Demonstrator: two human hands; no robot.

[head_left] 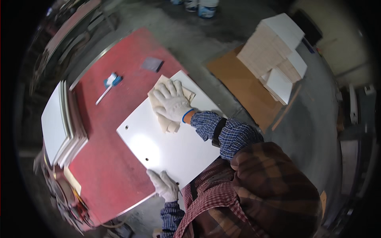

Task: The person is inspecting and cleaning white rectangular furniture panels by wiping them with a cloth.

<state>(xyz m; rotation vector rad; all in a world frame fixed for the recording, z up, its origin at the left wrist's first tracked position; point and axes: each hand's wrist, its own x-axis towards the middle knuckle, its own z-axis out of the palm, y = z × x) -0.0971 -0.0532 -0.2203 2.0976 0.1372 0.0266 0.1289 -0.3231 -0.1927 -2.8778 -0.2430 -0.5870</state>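
On the red-topped worktable (pixel 107 174), seen from the head camera, a flat white rectangular panel with small drilled holes (pixel 166 142) is laid across the table's right-hand edge, with its near corner jutting a little past that edge toward the person. The panel's long axis is set on a slant, running from the near right end up toward the far left, so that its far corner points toward the middle of the table. A crumpled beige cloth (pixel 168 105) is spread on the panel's far end, and the right hand (pixel 172 104), in a white knit glove, is pressed flat on top of it with the fingers spread and pointing away from the person; nothing is pinched. The cloth lies directly under those fingers and palm. The left hand (pixel 162 184), also gloved, is placed on the panel's near edge, fingers held together and flat, touching the board rather than gripping it. The right hand is the one nearer the cloth; the left is well apart from it.

Elsewhere on the table a white-handled tool with a blue head (pixel 109 85) is lying near the far edge, beside a small grey square pad (pixel 152 63). A stack of white boards (pixel 59 127) is kept at the left edge. Off the table, pale stacked panels (pixel 276 55) are set on a brown sheet (pixel 246 89) on the floor.
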